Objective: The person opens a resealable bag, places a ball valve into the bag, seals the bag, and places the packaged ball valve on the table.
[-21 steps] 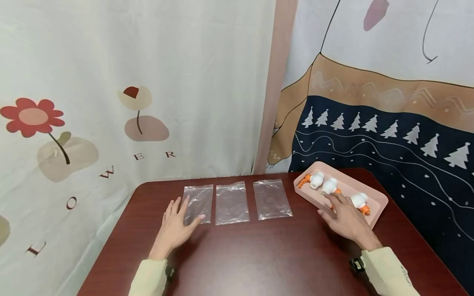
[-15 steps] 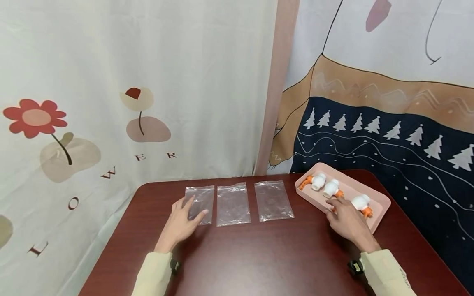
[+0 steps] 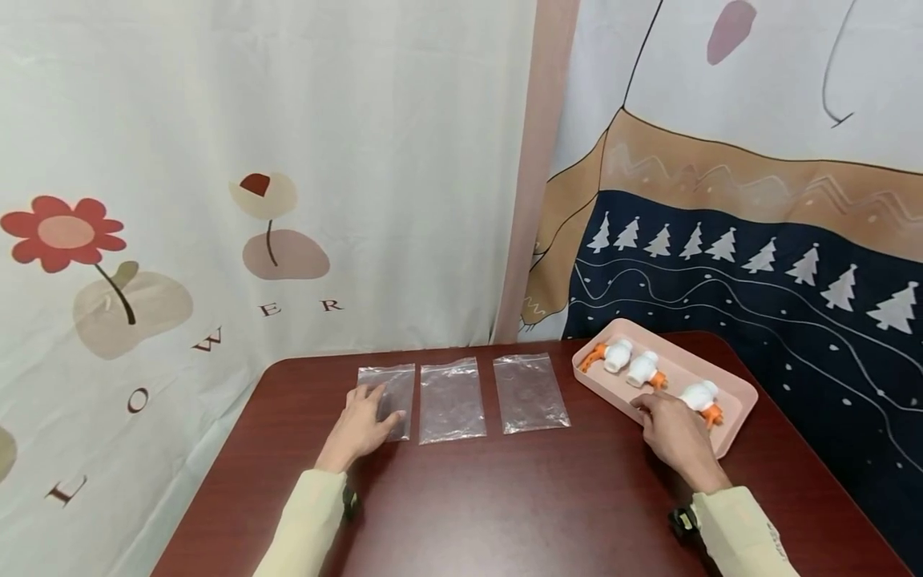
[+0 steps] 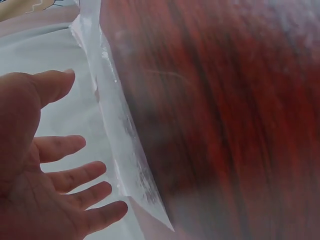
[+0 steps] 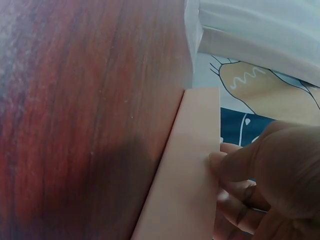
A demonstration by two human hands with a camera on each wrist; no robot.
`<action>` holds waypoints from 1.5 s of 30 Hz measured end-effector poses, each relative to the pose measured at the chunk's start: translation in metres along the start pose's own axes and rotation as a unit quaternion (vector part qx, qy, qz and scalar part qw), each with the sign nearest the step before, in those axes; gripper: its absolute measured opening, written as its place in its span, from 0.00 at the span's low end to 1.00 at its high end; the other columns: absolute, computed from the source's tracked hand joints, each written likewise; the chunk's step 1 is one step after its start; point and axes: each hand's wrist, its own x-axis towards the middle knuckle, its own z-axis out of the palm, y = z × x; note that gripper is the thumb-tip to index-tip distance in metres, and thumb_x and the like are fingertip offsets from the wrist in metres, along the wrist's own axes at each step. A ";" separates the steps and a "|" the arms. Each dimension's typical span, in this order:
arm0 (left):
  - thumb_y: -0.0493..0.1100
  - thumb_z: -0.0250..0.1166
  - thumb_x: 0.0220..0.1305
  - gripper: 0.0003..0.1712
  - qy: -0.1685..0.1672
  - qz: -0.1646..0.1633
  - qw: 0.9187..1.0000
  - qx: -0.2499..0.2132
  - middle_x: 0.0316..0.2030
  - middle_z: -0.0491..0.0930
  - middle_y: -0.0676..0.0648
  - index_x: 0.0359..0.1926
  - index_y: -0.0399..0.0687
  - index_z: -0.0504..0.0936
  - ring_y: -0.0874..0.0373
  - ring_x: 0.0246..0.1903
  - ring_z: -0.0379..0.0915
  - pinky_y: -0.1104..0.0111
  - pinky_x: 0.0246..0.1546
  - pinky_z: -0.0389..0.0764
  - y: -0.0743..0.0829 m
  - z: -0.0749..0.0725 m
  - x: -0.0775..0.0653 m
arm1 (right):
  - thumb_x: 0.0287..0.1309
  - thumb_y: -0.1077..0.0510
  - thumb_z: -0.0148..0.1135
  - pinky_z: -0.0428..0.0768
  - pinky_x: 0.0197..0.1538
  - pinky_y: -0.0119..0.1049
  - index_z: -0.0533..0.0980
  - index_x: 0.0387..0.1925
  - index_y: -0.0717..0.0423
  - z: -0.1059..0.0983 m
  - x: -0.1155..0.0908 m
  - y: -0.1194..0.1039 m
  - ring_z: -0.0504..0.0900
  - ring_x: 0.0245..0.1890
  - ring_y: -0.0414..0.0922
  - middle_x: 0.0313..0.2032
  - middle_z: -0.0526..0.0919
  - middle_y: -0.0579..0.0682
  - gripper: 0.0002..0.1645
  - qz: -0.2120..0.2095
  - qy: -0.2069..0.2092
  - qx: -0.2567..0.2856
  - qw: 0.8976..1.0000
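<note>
My left hand (image 3: 359, 426) is over the left clear zip bag (image 3: 399, 401), its fingers reaching across the bag's left side. In the left wrist view the fingers (image 4: 75, 177) are spread and relaxed, with nothing between them. My right hand (image 3: 678, 437) reaches over the near wall of the pink tray (image 3: 613, 390). Its thumb (image 5: 225, 165) is at the rim and the other fingers curl down inside; I cannot tell whether they hold something. Around them in the tray lie white plastic valves with orange handles: a left one (image 3: 617, 356), a middle one (image 3: 642, 369) and a right one (image 3: 699, 395).
Another clear zip bag (image 3: 453, 401) lies flat in the middle, and a further bag (image 3: 531, 393) to its right. They are on a dark red wooden table (image 3: 497, 497). Printed curtains (image 3: 404, 200) hang behind the table and along its right side.
My left hand has moved right and in over the left bag. My right hand's fingers have curled lower inside the tray's near wall. The bags and visible valves stay put.
</note>
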 end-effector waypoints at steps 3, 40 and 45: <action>0.54 0.66 0.70 0.41 -0.007 -0.003 1.000 0.002 0.69 0.63 0.26 0.74 0.34 0.66 0.30 0.71 0.56 0.37 0.66 0.69 -0.001 0.002 0.001 | 0.61 0.68 0.62 0.85 0.41 0.59 0.86 0.42 0.60 0.000 0.002 -0.001 0.86 0.43 0.60 0.42 0.88 0.61 0.10 -0.001 -0.005 -0.005 1.000; 0.50 0.64 0.71 0.37 -0.050 -0.014 0.998 0.034 0.75 0.56 0.28 0.74 0.37 0.66 0.28 0.75 0.50 0.35 0.72 0.61 0.006 0.008 -0.029 | 0.60 0.65 0.62 0.80 0.29 0.49 0.85 0.38 0.55 0.002 0.004 0.000 0.83 0.34 0.51 0.40 0.88 0.56 0.08 0.040 -0.017 0.009 0.999; 0.50 0.64 0.71 0.37 -0.051 -0.011 0.998 0.023 0.75 0.56 0.28 0.74 0.37 0.67 0.27 0.75 0.50 0.35 0.72 0.61 0.007 0.010 -0.038 | 0.61 0.65 0.62 0.78 0.27 0.48 0.85 0.39 0.55 0.000 0.005 0.001 0.82 0.32 0.50 0.40 0.87 0.56 0.08 0.046 -0.025 0.011 0.999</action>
